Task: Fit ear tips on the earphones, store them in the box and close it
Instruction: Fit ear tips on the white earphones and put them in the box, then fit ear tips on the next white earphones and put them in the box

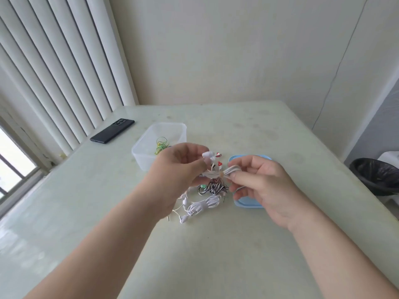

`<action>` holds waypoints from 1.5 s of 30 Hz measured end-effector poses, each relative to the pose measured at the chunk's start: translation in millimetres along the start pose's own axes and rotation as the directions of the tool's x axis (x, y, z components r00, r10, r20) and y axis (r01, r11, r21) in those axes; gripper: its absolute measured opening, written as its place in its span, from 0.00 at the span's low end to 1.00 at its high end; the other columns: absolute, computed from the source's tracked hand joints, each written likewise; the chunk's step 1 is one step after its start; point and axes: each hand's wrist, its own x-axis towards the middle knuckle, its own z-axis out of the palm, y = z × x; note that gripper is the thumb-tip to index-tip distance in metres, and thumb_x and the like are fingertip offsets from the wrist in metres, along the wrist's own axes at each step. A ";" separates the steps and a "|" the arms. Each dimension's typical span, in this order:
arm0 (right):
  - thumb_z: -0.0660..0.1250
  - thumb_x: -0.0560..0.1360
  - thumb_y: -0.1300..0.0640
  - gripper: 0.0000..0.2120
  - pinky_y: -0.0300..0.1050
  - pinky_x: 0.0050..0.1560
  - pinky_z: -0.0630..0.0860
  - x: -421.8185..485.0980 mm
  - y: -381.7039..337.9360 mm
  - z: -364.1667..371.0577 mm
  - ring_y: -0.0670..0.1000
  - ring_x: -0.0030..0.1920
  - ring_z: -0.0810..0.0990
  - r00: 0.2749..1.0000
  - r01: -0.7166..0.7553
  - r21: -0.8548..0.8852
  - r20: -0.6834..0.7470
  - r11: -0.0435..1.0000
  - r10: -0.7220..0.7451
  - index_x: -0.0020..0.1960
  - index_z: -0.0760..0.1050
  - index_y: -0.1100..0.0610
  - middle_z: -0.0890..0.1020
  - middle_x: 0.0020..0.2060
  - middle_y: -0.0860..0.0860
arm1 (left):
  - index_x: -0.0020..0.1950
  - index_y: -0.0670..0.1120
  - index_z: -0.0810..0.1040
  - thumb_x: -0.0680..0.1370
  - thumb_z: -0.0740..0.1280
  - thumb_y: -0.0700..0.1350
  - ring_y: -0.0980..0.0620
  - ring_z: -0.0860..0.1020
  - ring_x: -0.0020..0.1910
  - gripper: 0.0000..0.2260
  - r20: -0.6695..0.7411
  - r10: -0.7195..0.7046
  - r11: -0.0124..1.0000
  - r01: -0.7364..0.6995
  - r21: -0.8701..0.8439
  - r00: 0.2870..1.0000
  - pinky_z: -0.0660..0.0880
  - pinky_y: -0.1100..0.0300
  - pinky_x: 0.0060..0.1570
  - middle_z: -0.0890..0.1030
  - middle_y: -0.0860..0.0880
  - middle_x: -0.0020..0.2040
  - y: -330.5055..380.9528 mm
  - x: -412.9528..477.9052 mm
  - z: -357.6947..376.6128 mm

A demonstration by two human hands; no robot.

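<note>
My left hand (181, 167) and my right hand (257, 180) hold one bundled white earphone (218, 174) between them, above the table. The left pinches the end with the white earbuds (209, 155); the right pinches the coiled cable (232, 170). Below them on the table lie a black-and-white striped earphone (212, 188), a coiled white earphone (203, 205) and red-tipped buds (219, 163). The clear plastic box (146, 145) stands open behind my left hand with a green-yellow earphone (160, 144) inside. The blue lid (246, 203) lies under my right hand.
A black phone (112, 130) lies at the table's far left, near the vertical blinds (64, 72). A black-lined bin (377, 175) stands on the floor beyond the table's right edge. The pale green table (216, 255) reaches to the wall.
</note>
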 end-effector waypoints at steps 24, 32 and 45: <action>0.72 0.78 0.59 0.03 0.45 0.35 0.78 55.9 -8.7 73.8 0.49 0.37 0.83 0.997 0.018 -0.103 -0.072 0.995 -0.026 0.48 0.85 0.56 0.88 0.41 0.54 | 0.47 0.51 0.84 0.77 0.71 0.44 0.48 0.84 0.43 0.03 -0.282 0.270 0.581 0.078 0.810 0.921 0.80 0.58 0.37 0.86 0.52 0.43 24.2 108.5 -100.8; 0.72 0.78 0.59 0.04 0.51 0.40 0.79 57.9 -2.9 75.7 0.52 0.39 0.83 0.999 -0.046 -0.079 -0.017 0.996 0.045 0.49 0.85 0.58 0.87 0.41 0.57 | 0.36 0.45 0.67 0.76 0.68 0.41 0.47 0.69 0.31 0.12 -0.105 0.234 -0.007 0.110 0.994 0.966 0.60 0.60 0.29 0.72 0.47 0.36 12.6 129.6 -93.7; 0.72 0.79 0.59 0.04 0.47 0.36 0.78 40.0 -4.2 48.4 0.52 0.37 0.82 0.995 -0.063 -0.135 -0.081 0.989 0.052 0.50 0.83 0.60 0.86 0.40 0.57 | 0.39 0.41 0.72 0.78 0.68 0.43 0.48 0.70 0.31 0.10 -0.073 0.108 -0.078 0.081 0.994 0.991 0.65 0.60 0.29 0.72 0.45 0.36 45.5 101.4 -74.2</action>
